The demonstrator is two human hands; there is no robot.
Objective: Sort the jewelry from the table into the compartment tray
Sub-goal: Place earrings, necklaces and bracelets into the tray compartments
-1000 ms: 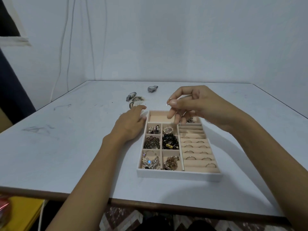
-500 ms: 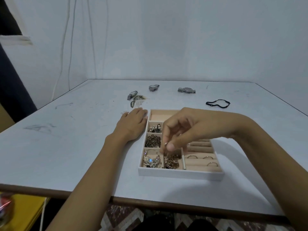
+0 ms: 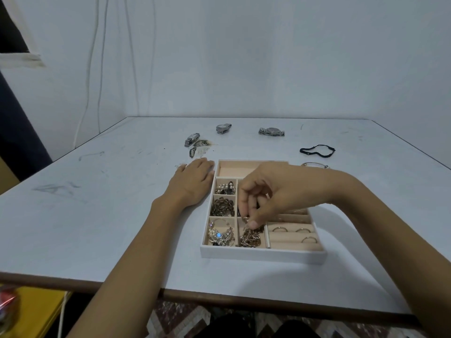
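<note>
Left hand (image 3: 192,184) lies flat on the table (image 3: 97,215), fingers straight, holding nothing, just beside the tray's left wall. Right hand (image 3: 268,198) hangs over the tray (image 3: 263,254), thumb and forefinger pinching a small gold piece (image 3: 246,219).

Change vs. 1 s ago: the rt hand was up above the tray's far end with the pinch raised; it has since come down and toward me, fingertips now at the gold-chain pile (image 3: 251,237) in the near middle compartment. My read: this is the drop, approx. done, piece not let go yet.

Tray's long axis runs near-to-far, wide bare compartment at the far end, ring rows on the right. Beyond it on the table, unsorted: a round-faced watch (image 3: 271,131) and a black cord bracelet (image 3: 317,151) — so plenty left. The gold piece itself is too small to tell which way it points.
</note>
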